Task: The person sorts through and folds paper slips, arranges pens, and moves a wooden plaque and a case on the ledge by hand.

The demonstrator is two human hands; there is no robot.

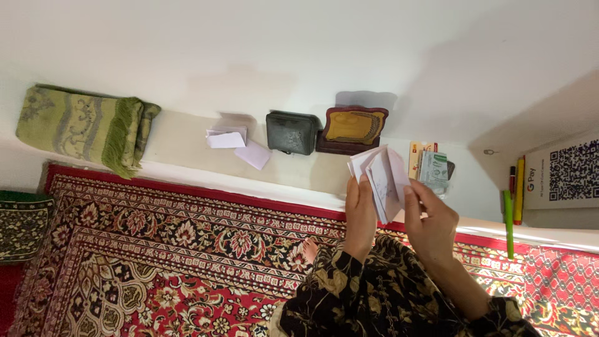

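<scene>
Paper stack (382, 178) pinched in my left hand (360, 215), right hand (430, 218) fingers clamped on one sheet mid-sort, probably peeling it off next

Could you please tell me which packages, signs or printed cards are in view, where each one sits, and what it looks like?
Sign: leaning at far right on the ledge; white rectangle with a black square code.
Packets: on the ledge behind the right hand; small, upright, orange, white and green.
Paper sheets: white, held in both hands, left hand.
</scene>
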